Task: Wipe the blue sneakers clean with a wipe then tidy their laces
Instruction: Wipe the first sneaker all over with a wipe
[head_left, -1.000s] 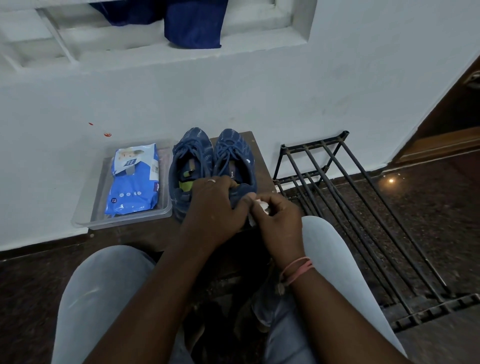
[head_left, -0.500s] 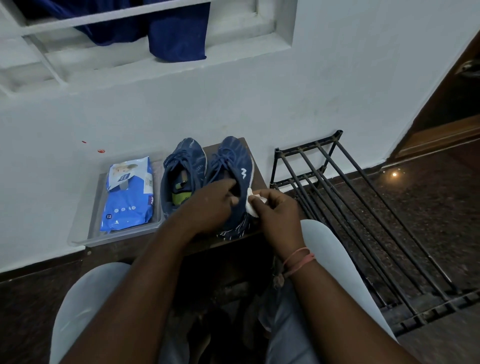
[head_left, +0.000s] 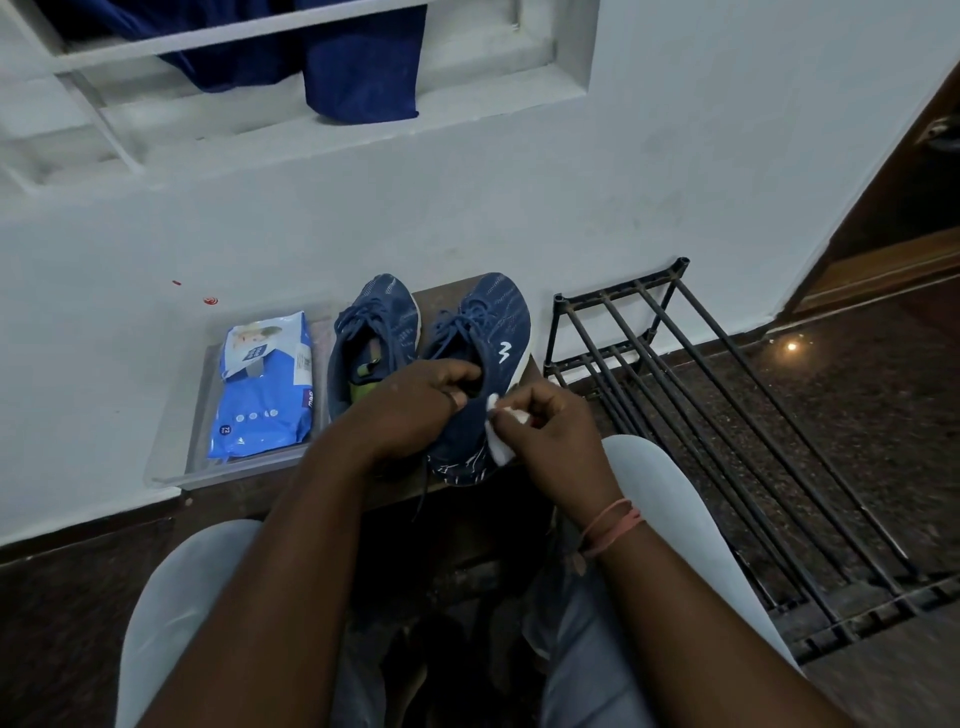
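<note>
Two blue sneakers stand side by side on a small brown stool against the white wall. The left sneaker rests flat with its laces loose. The right sneaker is tilted onto its side, white logo and sole edge showing. My left hand grips this sneaker at the collar near its opening. My right hand pinches a crumpled white wipe and presses it against the sneaker's outer heel side. A lace end hangs over the stool's front edge.
A blue pack of wipes lies in a clear plastic tray left of the stool. A black metal shoe rack lies tipped on the dark floor to the right. My knees in light trousers frame the stool. Blue cloth hangs above.
My left hand has lifted and tipped the right sneaker onto its side, exposing the logo. My right hand with the wipe has moved onto the sneaker's outer heel side.
</note>
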